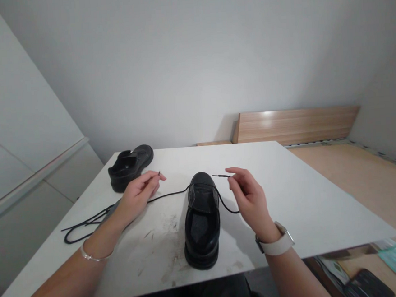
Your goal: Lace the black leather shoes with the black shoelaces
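Note:
A black shoe (201, 220) stands on the white table, toe pointing away from me. One black shoelace (169, 195) crosses its front, with a length running out to either side. My left hand (143, 188), left of the shoe, pinches one end of this lace; a short dark tip pokes up from the fingers. To the right of the shoe, my right hand (248, 192) grips the other end between thumb and fingers, its tip pointing left toward the toe. Both hands are raised beside the shoe without touching it.
A second black shoe (130, 167) sits at the table's back left. Another black lace (84, 226) lies looped near my left forearm, over a greyish item partly hidden there. Dirt smudges mark the white table (290, 205). Beyond its right edge is a bed with a wooden headboard (294, 126).

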Motion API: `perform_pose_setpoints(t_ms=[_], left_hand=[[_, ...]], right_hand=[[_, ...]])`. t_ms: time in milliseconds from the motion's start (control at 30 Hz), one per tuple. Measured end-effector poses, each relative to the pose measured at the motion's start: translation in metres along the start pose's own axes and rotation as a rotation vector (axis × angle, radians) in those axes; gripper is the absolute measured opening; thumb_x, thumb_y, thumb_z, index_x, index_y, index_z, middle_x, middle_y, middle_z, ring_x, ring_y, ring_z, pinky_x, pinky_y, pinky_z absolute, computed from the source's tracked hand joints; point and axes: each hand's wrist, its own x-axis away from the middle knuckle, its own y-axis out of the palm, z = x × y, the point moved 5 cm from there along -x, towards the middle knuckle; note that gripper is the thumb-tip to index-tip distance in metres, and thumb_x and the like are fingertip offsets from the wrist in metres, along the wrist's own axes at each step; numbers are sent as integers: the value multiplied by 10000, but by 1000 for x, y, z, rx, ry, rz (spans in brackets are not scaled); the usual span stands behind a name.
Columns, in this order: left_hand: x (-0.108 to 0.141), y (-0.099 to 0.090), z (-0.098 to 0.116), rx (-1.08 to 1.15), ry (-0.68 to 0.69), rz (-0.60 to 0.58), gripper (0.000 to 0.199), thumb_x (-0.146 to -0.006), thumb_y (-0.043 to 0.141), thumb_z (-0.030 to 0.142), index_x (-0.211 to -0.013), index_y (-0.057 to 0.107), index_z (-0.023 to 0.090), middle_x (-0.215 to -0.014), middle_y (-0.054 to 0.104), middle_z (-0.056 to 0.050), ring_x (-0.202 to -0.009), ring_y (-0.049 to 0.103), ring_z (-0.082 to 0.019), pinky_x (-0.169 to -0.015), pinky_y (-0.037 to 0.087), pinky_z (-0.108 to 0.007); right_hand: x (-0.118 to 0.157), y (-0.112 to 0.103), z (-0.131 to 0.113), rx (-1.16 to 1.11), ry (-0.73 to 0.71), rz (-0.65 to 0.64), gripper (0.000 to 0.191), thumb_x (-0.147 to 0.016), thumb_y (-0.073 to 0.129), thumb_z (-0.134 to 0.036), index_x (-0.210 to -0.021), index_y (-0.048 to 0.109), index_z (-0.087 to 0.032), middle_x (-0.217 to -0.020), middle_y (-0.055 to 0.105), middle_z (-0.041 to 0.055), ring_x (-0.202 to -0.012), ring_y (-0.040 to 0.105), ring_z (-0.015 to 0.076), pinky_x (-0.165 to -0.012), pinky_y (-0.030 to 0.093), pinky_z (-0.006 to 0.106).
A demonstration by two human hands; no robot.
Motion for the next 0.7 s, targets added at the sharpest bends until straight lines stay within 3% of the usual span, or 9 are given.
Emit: perform_pose_setpoints(t_ms=[100,233,300,400,567,700], left_hand=[[2,21,5,-108,19,-129,295,-973,542,406,-1000,714,169,-846,675,-46,-631,572,-116,-568,481,-230],[3,47,14,-150,82,-204,287,-976,544,370,-1063,750,190,-1095,733,-92,-956,686,-193,-818,564,-295],[2,57,17,-145,93,-201,291,-985,538,362,-1103,747,196,-1153,733,-92,-1078,673,-212,-943,540,-330],[1,70,17,-124,120,-207,291,-994,530,347,-1130,740,199,-1168,731,-91,-1104,665,-210,-990,516,-346],[2,76,19,-145,222,-177,236,-993,532,291,-1035,747,201,-1078,737,-83,-1063,648,-200,-982,495,-346],[4,70,21,-155,257,-164,229,-989,539,293,-995,749,201,-1045,741,-85,-1034,653,-204,-963,502,-344]], right_hand=[[-1,-7,20,-103,89,84,362,-974,505,-353,-1313,538,-228,-743,549,-17,-650,489,128,-638,431,280],[1,7,49,-190,245,-63,366,-930,506,-399,-1220,580,-189,-941,686,55,-599,488,109,-591,446,281],[4,18,60,-220,308,-114,316,-903,512,-407,-1094,616,-179,-905,694,61,-623,540,122,-605,476,287],[6,34,67,-228,356,-118,266,-887,513,-405,-996,610,-183,-697,621,10,-627,577,145,-614,496,293],[4,48,66,-205,363,-92,249,-864,543,-404,-971,599,-186,-736,621,11,-624,557,137,-592,465,279],[0,48,63,-202,355,-121,232,-788,662,-390,-879,615,-182,-621,555,-21,-560,492,126,-528,390,257]])
